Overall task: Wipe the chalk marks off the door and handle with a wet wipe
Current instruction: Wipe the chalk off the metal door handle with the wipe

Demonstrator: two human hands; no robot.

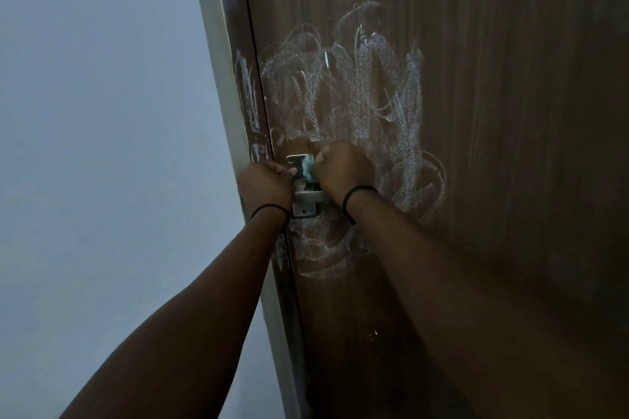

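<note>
A brown wooden door (pixel 493 112) carries broad white chalk scribbles (pixel 357 88) above, beside and below its handle. The metal handle plate (pixel 301 209) sits at the door's left edge. My right hand (pixel 343 172) is closed around a pale bluish wet wipe (pixel 309 168) and presses it against the upper part of the plate. My left hand (pixel 265 185) is clenched at the left side of the handle, touching the plate; what its fingers hold is hidden. Both wrists wear thin black bands.
The door frame (pixel 252 102) left of the door has chalk streaks too. A pale wall (pixel 102 146) fills the left of the view. The area just above the handle looks smeared and fainter than the rest of the chalk.
</note>
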